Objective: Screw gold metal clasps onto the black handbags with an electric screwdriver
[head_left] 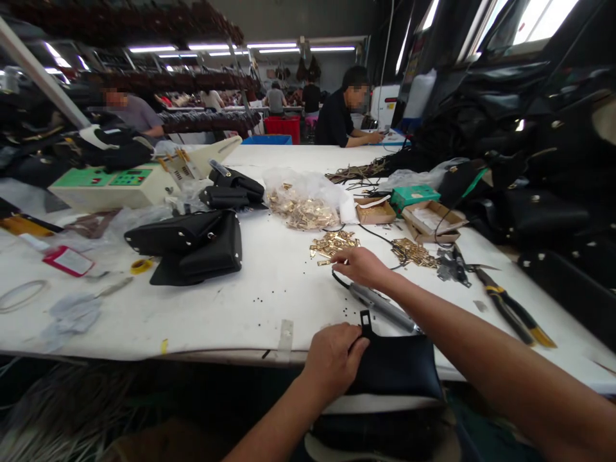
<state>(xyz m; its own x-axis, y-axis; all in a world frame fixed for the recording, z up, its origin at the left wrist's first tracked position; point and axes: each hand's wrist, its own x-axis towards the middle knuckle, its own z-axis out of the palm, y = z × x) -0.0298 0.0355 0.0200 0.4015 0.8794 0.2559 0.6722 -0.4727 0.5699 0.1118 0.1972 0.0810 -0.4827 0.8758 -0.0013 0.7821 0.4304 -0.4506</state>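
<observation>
My left hand (334, 359) is closed on the edge of a black leather bag (399, 369) at the table's front edge. Beside its thumb, a narrow tab with a rectangular cutout (366, 321) stands up from the bag. Over the table, my right hand (363, 266) has its fingers pinched at a small gold metal fitting (324, 262). That piece lies at the near edge of a loose pile of gold fittings (334, 242). Under my right forearm lies a grey corded electric screwdriver (382, 306), partly covered by the arm.
Pliers (517, 311) lie at right, near more metal pieces (414, 253) and small open boxes (433, 219). Farther back is a plastic bag of gold fittings (305, 205). Black bags (192, 244) and a beige machine (120, 186) stand left. Another person (337, 115) sits across the table.
</observation>
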